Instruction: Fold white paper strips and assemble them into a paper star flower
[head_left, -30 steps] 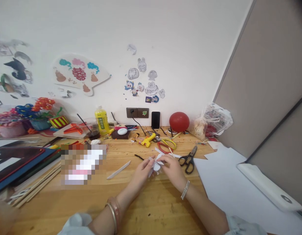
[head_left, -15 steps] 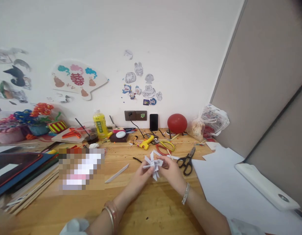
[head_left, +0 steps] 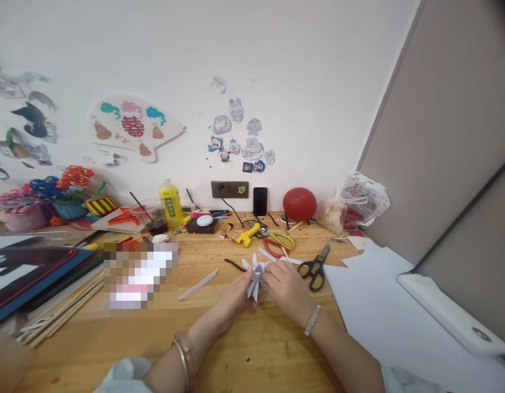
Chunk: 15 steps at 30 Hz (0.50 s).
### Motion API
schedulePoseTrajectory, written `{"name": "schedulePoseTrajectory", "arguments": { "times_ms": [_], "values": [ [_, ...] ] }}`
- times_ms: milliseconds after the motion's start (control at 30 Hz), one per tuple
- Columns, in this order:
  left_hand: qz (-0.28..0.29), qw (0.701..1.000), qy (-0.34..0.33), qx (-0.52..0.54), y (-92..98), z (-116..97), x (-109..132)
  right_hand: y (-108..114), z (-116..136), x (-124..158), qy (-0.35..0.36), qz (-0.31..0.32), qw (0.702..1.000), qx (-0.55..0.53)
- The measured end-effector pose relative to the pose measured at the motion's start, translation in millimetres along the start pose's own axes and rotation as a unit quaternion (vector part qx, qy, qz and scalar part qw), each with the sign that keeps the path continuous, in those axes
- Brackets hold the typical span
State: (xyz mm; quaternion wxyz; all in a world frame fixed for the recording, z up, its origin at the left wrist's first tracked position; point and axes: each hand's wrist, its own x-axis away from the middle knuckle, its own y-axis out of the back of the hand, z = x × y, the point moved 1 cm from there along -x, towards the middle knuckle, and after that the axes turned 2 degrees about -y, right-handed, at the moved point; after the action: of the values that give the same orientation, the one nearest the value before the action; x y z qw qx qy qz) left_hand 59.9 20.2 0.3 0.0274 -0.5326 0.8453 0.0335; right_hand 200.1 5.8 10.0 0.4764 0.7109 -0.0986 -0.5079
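Between my two hands is a white folded-paper star [head_left: 255, 277] with several pointed arms, held just above the wooden table. My left hand [head_left: 238, 288] grips it from the left, fingers closed on its edge. On the other side, my right hand [head_left: 284, 284] pinches the star's right arms; its fingertips are partly hidden behind the paper and the hand itself. A loose white paper strip [head_left: 198, 285] lies to the left of my left hand. Black-handled scissors [head_left: 315, 267] rest on the table, right of my right hand.
Behind the hands lie a yellow glue gun [head_left: 249, 234] and yellow-and-red-handled scissors [head_left: 283, 243]. A red balloon [head_left: 299, 204], a phone [head_left: 260, 202] and a yellow drink bottle [head_left: 171, 202] stand along the wall. White paper sheets [head_left: 383, 311] cover the right side; wooden sticks [head_left: 67, 311] lie left.
The paper star has turned and tilted in my hands. My right hand has rolled over so its back shows more, fingers closer to the star. The view has shifted slightly.
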Motion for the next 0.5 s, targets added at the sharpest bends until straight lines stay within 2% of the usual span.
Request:
{"name": "schedulePoseTrajectory", "arguments": {
  "times_ms": [133, 333, 400, 500],
  "values": [
    [0.067, 0.996, 0.038, 0.044, 2.4, -2, 2, -7, -3, 3, 0.011, -0.001, 0.999, 0.040],
    [0.028, 0.994, 0.107, -0.005, 3.4, 3, -1, -10, 0, 2, 0.032, 0.016, 0.995, 0.095],
    [0.019, 0.994, 0.093, -0.059, 4.9, 0, -1, -12, 0, 2, 0.026, 0.009, 0.996, 0.091],
    [-0.012, 0.975, -0.011, -0.219, 7.9, -8, 0, -14, -2, 3, 0.000, -0.015, 0.998, 0.053]
  ]
}}
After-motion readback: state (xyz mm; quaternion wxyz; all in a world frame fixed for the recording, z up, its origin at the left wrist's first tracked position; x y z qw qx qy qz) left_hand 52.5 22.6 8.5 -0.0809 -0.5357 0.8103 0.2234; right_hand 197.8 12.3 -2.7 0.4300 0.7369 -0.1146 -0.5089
